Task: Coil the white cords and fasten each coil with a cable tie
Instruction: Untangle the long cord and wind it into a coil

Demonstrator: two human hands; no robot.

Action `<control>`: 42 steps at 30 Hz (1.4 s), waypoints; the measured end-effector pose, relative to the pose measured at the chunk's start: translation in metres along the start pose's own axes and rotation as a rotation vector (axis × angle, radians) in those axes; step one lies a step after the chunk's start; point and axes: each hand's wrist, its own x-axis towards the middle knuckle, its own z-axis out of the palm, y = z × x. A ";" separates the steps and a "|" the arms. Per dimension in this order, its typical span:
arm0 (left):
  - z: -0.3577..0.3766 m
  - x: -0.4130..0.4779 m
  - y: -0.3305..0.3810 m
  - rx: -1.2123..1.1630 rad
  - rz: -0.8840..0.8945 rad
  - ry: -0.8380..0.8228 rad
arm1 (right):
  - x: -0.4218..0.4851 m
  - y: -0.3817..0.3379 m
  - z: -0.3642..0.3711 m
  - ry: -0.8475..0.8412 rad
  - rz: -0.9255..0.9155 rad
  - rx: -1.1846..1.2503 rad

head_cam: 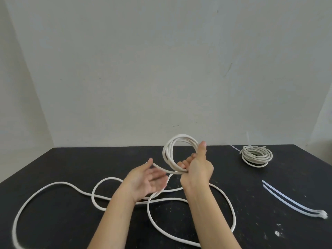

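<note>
Right hand (196, 169), raised over the middle of the table, has its fingers curled round the bottom of a partly wound coil (179, 136) of white cord, thumb pointing up along the coil's right side; the coil stands upright in the grip, its several turns forming a ring above the fist. Left hand (149, 180) is just to the left of it, palm up with fingers spread and straight, somewhat blurred. One strand runs from the bottom of the coil across to this hand's thumb tip, and whether the strand is touched there cannot be told. The loose cord (59, 183), the unwound rest of it, lies on the black table (71, 168) beneath and around both forearms, sweeping in wide loops that cross each other, with one long arc reaching the near left corner. At the far right of the table sits a finished coil (255, 150), lying flat, with a cable tie (235, 148) fastened on it and the tie's tail sticking out to the left. Nearer, on the right, two loose cable ties (287, 196) lie side by side, well apart from both hands.
</note>
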 end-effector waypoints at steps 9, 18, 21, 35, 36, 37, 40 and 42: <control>0.004 -0.014 0.018 0.067 0.414 0.079 | 0.001 0.008 -0.001 -0.269 0.096 -0.484; 0.003 -0.034 0.025 0.387 0.282 -0.084 | 0.001 0.027 0.001 -0.380 -0.202 -0.836; 0.009 -0.034 0.021 0.528 0.292 -0.039 | 0.001 0.032 0.000 -0.387 -0.300 -0.896; 0.015 -0.060 0.059 0.566 0.492 -0.028 | 0.034 0.076 -0.008 -0.696 -0.067 -1.147; 0.018 -0.064 0.066 0.588 0.529 -0.004 | 0.037 0.076 0.000 -0.643 -0.089 -1.167; 0.021 -0.069 0.074 0.604 0.565 0.022 | 0.039 0.075 0.011 -0.588 -0.123 -1.147; 0.022 -0.082 0.092 0.585 0.662 0.103 | 0.039 0.057 0.046 -0.494 -0.277 -0.921; 0.021 -0.091 0.101 0.567 0.724 0.164 | 0.032 0.041 0.062 -0.491 -0.372 -0.721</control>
